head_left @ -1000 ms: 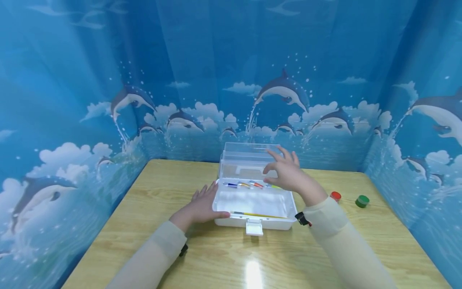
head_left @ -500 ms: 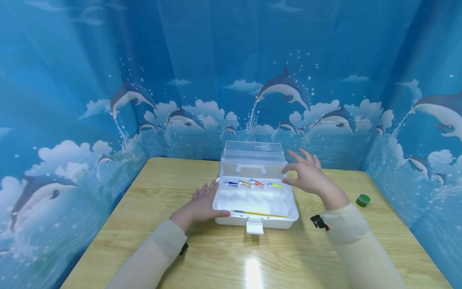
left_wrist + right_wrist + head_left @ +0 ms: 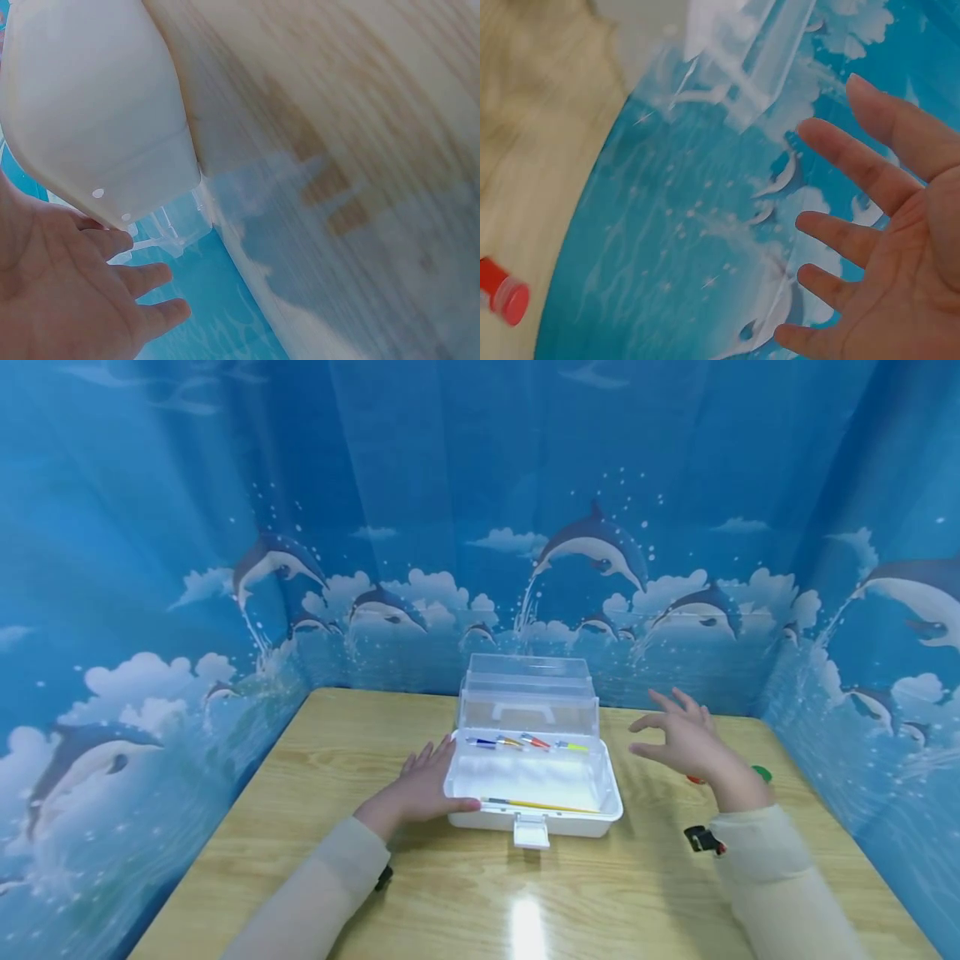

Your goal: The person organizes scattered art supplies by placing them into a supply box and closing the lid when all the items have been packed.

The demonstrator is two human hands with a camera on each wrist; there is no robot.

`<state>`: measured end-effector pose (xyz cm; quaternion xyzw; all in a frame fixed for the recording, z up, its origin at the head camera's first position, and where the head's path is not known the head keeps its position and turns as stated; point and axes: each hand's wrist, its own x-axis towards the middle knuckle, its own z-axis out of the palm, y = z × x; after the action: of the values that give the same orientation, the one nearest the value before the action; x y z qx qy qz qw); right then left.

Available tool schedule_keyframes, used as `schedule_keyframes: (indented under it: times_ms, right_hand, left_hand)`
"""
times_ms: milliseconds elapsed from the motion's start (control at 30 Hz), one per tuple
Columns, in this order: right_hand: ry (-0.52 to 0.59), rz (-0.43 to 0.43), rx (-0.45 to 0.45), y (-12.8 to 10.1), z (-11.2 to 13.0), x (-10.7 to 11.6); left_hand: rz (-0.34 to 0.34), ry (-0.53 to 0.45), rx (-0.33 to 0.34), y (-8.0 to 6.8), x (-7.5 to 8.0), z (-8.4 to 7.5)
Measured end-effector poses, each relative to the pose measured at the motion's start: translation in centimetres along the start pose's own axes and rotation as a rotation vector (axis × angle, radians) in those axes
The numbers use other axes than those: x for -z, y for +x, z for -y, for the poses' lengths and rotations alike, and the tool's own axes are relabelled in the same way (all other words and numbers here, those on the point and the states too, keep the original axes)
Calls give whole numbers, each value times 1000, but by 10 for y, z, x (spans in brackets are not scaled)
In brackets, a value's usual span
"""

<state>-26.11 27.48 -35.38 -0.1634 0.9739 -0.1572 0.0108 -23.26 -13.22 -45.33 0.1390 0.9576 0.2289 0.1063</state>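
Observation:
A white plastic box [image 3: 536, 777] stands on the table, its clear lid [image 3: 528, 689] tipped back. Along the back of its tray lie several short brushes [image 3: 535, 742] with coloured handles; a longer yellow paintbrush [image 3: 540, 805] lies along the front edge. My left hand [image 3: 420, 785] rests against the box's left side, thumb over the front corner, fingers fairly straight in the left wrist view. To the right of the box, my right hand [image 3: 690, 743] hovers with spread fingers, holding nothing. Beneath it a red-lidded jar [image 3: 506, 296] is partly hidden, and a green-lidded jar [image 3: 762, 773] shows behind the wrist.
The wooden table [image 3: 360, 718] has blue dolphin-print curtains [image 3: 420, 527] at its back and sides. A white latch [image 3: 531, 832] hangs open at the front of the box.
My right hand has moved right, from over the box's tray to beside the jars, with its fingers still spread. The left hand has stayed at the box's left side.

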Motion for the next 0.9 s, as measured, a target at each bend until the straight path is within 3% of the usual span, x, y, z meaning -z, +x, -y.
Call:
schedule_keyframes:
  times_ms: [367, 900]
  right_hand:
    - [-1, 31, -74, -11, -45, -3]
    - [18, 29, -131, -22, -88, -11]
  left_hand:
    - [-4, 4, -5, 0, -1, 1]
    - [4, 3, 10, 1, -1, 2]
